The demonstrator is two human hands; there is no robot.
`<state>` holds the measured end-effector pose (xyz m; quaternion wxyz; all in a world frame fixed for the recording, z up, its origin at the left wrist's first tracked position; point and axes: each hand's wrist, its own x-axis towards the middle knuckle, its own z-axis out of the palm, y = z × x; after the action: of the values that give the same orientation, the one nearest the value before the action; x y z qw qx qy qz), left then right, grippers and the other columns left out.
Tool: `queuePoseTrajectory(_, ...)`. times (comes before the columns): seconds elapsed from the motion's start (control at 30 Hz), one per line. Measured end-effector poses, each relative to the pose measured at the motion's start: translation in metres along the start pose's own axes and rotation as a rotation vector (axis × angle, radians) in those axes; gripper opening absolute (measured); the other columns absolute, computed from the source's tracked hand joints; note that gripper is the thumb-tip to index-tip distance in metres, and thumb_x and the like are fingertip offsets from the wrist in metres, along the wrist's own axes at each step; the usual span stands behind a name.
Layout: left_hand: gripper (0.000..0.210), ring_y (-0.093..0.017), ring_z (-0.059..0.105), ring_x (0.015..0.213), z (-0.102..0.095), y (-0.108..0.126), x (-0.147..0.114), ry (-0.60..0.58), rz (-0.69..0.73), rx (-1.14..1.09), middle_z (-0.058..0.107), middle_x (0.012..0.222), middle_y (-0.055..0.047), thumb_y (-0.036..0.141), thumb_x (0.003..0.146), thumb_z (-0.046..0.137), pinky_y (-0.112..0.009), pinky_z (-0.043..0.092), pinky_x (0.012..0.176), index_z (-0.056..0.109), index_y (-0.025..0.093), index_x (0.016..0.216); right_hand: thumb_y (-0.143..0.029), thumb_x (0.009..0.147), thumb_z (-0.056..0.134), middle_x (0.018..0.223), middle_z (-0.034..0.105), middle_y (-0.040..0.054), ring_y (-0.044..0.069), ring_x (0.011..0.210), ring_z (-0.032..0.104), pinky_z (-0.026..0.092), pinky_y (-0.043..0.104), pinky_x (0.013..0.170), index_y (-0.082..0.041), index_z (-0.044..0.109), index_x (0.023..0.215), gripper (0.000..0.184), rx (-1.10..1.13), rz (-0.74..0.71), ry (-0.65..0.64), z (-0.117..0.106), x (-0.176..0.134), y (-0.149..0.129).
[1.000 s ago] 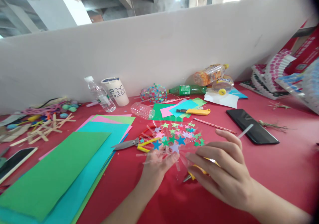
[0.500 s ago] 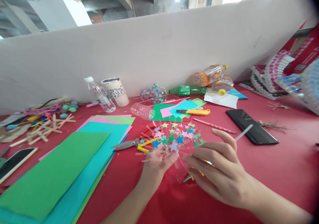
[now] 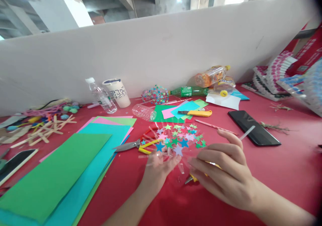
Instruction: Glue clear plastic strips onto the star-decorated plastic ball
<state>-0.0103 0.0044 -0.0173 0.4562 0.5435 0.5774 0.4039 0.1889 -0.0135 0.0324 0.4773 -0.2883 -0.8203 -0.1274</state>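
Observation:
My left hand (image 3: pixel 157 169) is closed around a clear plastic bottle piece cut into strips, which carries many coloured star stickers (image 3: pixel 178 150). Its thin strips fan outward, blurring against the red cloth. At the right side of this piece, my right hand (image 3: pixel 223 169) has its thumb and fingers pinched together; whatever lies between them is too small or clear to make out. Beneath that hand rests a glue gun (image 3: pixel 193 178), mostly hidden, with its nozzle and a translucent glue stick (image 3: pixel 248 132) showing. Scissors (image 3: pixel 129 146) with red and yellow handles lie behind my left hand.
Coloured paper sheets (image 3: pixel 75 165) are stacked at left. Behind are a yellow cutter (image 3: pixel 200 113), a cut bottle piece (image 3: pixel 144 112), a clear bottle (image 3: pixel 102 97), a white cup (image 3: pixel 117 93) and a green bottle (image 3: pixel 190 91). A black phone (image 3: pixel 254 128) lies at right.
My right hand has shifted slightly to the right. The starred bottle piece has turned or tilted a little, its stars moving slightly right. The glue gun and scissors have stayed put.

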Motion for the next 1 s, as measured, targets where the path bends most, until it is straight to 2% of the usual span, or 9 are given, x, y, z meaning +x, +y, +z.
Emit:
queuePoseTrajectory(0.07, 0.013, -0.036, 0.058, 0.111, -0.004, -0.011, 0.0, -0.002, 0.077, 0.144, 0.075, 0.096, -0.008, 0.035, 0.073, 0.068, -0.055, 0.029, 0.107, 0.075, 0.027, 0.08, -0.015, 0.084, 0.066, 0.08, 0.07, -0.0029, 0.014, 0.082, 0.056, 0.031, 0.044, 0.108, -0.02, 0.069, 0.091, 0.009, 0.007, 0.008, 0.015, -0.001, 0.002, -0.001)
queuePoseTrajectory(0.1, 0.012, -0.036, 0.057, 0.113, -0.006, -0.016, 0.0, 0.007, 0.111, 0.186, 0.075, 0.094, -0.009, 0.035, 0.073, 0.067, -0.056, 0.028, 0.108, 0.076, 0.029, 0.078, -0.015, 0.085, 0.065, 0.079, 0.07, -0.0034, 0.014, 0.081, 0.056, 0.032, 0.044, 0.108, -0.021, 0.069, 0.091, 0.009, 0.008, 0.013, 0.021, -0.001, 0.003, -0.001)
queuePoseTrajectory(0.27, 0.015, -0.031, 0.062, 0.101, -0.01, -0.024, 0.001, 0.065, 0.254, 0.221, 0.074, 0.087, -0.007, 0.04, 0.074, 0.065, -0.044, 0.045, 0.096, 0.076, 0.03, 0.078, -0.011, 0.087, 0.061, 0.076, 0.07, -0.004, 0.013, 0.077, 0.055, 0.031, 0.045, 0.108, -0.02, 0.069, 0.09, 0.012, 0.003, 0.016, 0.034, 0.0, 0.002, -0.002)
queuePoseTrajectory(0.43, 0.017, -0.031, 0.064, 0.101, -0.005, -0.03, 0.002, 0.043, 0.21, 0.086, 0.074, 0.092, -0.007, 0.036, 0.071, 0.069, -0.04, 0.05, 0.09, 0.073, 0.028, 0.086, -0.003, 0.084, 0.063, 0.079, 0.069, -0.0044, 0.012, 0.082, 0.057, 0.03, 0.043, 0.111, -0.016, 0.067, 0.097, 0.019, 0.04, 0.003, -0.005, 0.0, -0.012, -0.002)
queuePoseTrajectory(0.6, 0.018, -0.032, 0.063, 0.105, -0.004, -0.03, 0.0, 0.006, 0.192, 0.072, 0.075, 0.094, -0.007, 0.036, 0.071, 0.07, -0.043, 0.045, 0.097, 0.073, 0.028, 0.087, -0.002, 0.083, 0.062, 0.084, 0.068, -0.0015, 0.013, 0.088, 0.055, 0.029, 0.044, 0.112, -0.013, 0.068, 0.093, 0.017, 0.064, -0.028, -0.028, 0.001, -0.016, -0.002)
queuePoseTrajectory(0.8, 0.017, -0.031, 0.068, 0.095, -0.012, -0.017, 0.003, -0.061, 0.217, 0.112, 0.074, 0.081, -0.004, 0.041, 0.075, 0.064, -0.048, 0.049, 0.09, 0.072, 0.027, 0.081, -0.014, 0.082, 0.066, 0.085, 0.067, 0.001, 0.015, 0.085, 0.054, 0.028, 0.046, 0.11, -0.016, 0.067, 0.099, 0.017, 0.008, -0.008, -0.016, -0.001, 0.0, -0.001)
queuePoseTrajectory(1.0, 0.02, -0.033, 0.063, 0.105, -0.012, -0.021, 0.007, 0.018, 0.208, 0.087, 0.073, 0.085, -0.005, 0.047, 0.075, 0.065, -0.046, 0.05, 0.089, 0.071, 0.028, 0.079, -0.016, 0.074, 0.066, 0.09, 0.064, 0.0043, 0.019, 0.087, 0.053, 0.026, 0.054, 0.107, -0.015, 0.065, 0.099, 0.025, 0.084, 0.019, -0.058, -0.008, 0.002, -0.001)
